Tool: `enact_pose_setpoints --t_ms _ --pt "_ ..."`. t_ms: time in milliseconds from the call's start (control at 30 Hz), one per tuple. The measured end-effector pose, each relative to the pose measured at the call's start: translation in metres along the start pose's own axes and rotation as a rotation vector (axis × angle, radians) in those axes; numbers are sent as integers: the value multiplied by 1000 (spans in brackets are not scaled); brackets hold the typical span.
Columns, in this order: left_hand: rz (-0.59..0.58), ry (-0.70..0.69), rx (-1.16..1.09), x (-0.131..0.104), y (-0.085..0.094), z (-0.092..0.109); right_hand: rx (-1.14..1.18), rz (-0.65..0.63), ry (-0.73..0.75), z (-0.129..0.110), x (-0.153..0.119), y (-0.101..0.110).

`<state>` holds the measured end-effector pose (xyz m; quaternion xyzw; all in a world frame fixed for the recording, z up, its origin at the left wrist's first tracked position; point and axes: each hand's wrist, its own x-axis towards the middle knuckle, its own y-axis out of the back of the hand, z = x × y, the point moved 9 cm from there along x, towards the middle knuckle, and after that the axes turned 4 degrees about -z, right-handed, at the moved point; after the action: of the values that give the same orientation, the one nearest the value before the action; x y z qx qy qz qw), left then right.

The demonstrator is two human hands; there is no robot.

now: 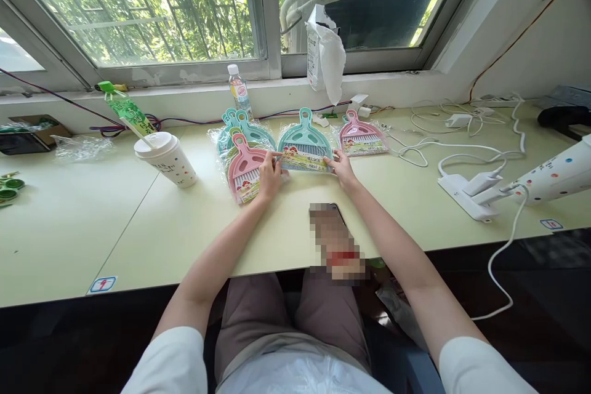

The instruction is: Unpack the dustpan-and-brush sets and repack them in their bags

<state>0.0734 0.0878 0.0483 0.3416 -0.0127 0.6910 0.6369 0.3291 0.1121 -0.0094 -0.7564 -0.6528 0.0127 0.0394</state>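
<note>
A teal mini dustpan and brush set (305, 135) in clear wrapping with a printed label is between my two hands. My left hand (270, 176) pinches its lower left corner, fingers closed. On the lower right corner, the thumb and fingers of my right hand (342, 168) are closed as well. Just left lies a pink dustpan set (244, 167), partly behind my left hand. It overlaps several teal dustpan sets (250, 128) farther back. Another pink dustpan set (363, 137) lies to the right, apart from my right hand.
A blurred phone (335, 234) lies at the table's front edge between my forearms. A lidded cup (168, 160) and a green bottle (130, 112) stand left. At right are a white power strip (466, 197), trailing cables and a dotted cup (558, 172). A clear bottle (239, 91) stands behind.
</note>
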Motion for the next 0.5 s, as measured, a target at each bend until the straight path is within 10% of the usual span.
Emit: enact_pose_setpoints --t_ms 300,500 --pt "-64 56 319 -1 -8 -4 -10 -155 -119 -1 -7 -13" --pt "-28 -144 483 -6 -11 26 -4 -1 -155 10 2 6"
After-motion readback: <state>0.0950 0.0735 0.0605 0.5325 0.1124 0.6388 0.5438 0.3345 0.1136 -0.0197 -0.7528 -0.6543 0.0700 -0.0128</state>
